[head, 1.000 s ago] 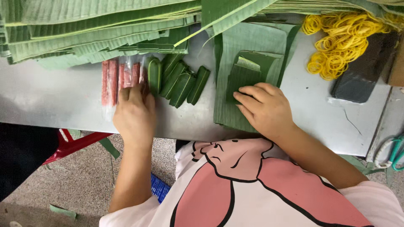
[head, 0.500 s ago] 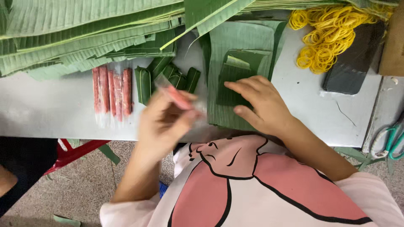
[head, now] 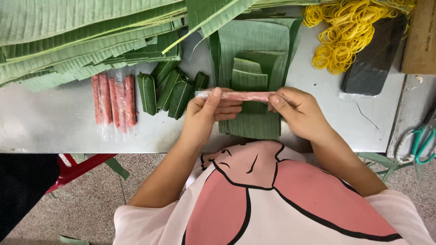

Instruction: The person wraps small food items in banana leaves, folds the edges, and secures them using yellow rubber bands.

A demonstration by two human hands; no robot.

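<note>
Sausage stick (head: 243, 95) spans between left hand (head: 206, 119) and right hand (head: 302, 113).

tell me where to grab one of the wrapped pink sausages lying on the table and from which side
Take a pink sausage across its middle, coming straight down from above. The sticks lie flat on the table, side by side and touching, long axes running away from the person, so fingers likely fit best pinching the outermost one, nearest the green leaf rolls. Their clear wrap ends look too flimsy to hold.
</note>
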